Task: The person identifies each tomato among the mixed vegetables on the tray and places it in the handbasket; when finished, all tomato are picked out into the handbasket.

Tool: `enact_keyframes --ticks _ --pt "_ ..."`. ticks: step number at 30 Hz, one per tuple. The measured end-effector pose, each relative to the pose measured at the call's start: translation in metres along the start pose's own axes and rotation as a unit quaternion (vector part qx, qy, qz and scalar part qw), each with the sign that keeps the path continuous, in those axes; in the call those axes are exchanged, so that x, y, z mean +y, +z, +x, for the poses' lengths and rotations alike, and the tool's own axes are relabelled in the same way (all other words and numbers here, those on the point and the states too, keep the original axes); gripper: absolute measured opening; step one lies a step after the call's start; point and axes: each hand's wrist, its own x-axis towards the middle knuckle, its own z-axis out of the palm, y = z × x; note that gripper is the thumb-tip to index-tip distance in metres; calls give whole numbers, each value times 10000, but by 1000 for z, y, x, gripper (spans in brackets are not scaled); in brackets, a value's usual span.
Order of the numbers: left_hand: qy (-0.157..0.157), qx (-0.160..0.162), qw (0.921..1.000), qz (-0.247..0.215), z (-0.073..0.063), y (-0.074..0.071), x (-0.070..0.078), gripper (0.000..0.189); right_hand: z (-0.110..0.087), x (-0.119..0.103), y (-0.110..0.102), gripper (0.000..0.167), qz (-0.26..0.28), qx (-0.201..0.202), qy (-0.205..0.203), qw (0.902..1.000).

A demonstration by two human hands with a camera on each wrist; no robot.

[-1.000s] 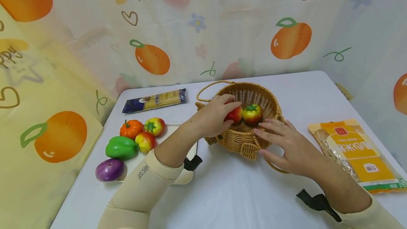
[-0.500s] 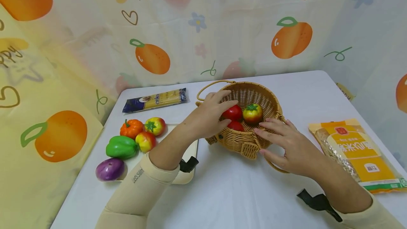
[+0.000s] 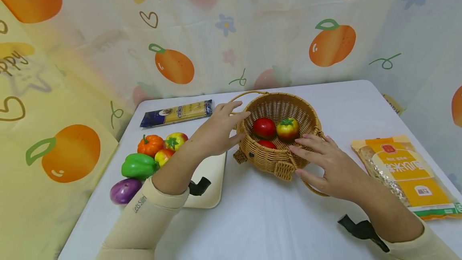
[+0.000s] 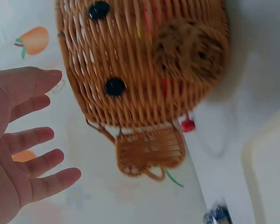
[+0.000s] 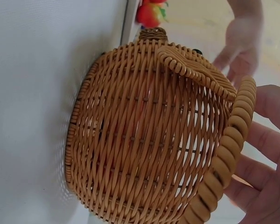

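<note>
A wicker basket [image 3: 267, 163] with an animal face stands mid-table. Inside lie two red fruits or tomatoes, one [image 3: 264, 127] above the other [image 3: 267, 144], and a red-yellow tomato [image 3: 287, 129] with a green calyx. Just left of the basket rim, my left hand [image 3: 219, 132] has its fingers spread and holds nothing; the left wrist view shows that hand [image 4: 25, 154] apart from the wicker. My right hand [image 3: 326, 167] rests at the basket's right rim with relaxed fingers. In the right wrist view its fingers [image 5: 254, 172] lie behind the basket's thick wicker handle [image 5: 224, 158].
Left of the basket is a cream tray [image 3: 211, 187]. On or beside it are a green bell pepper [image 3: 138, 166], a purple eggplant [image 3: 124, 190], a small orange pumpkin [image 3: 150, 145] and two red-yellow tomatoes. A pasta packet [image 3: 177, 114] lies behind, a grain bag [image 3: 408, 171] at right.
My left hand has let go of a red fruit in the basket and drawn back leftward out over the rim. The right hand has stayed at the rim.
</note>
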Motion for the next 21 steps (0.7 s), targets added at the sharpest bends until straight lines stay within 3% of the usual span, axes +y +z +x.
enact_keyframes --ticks 14,21 --pt "-619 -233 9973 330 -34 2 -55 63 1 -2 0 59 10 -9 -49 10000" --pt "-960 -430 9937 396 -45 9 -84 63 1 -1 0 59 24 -7 -54 10000"
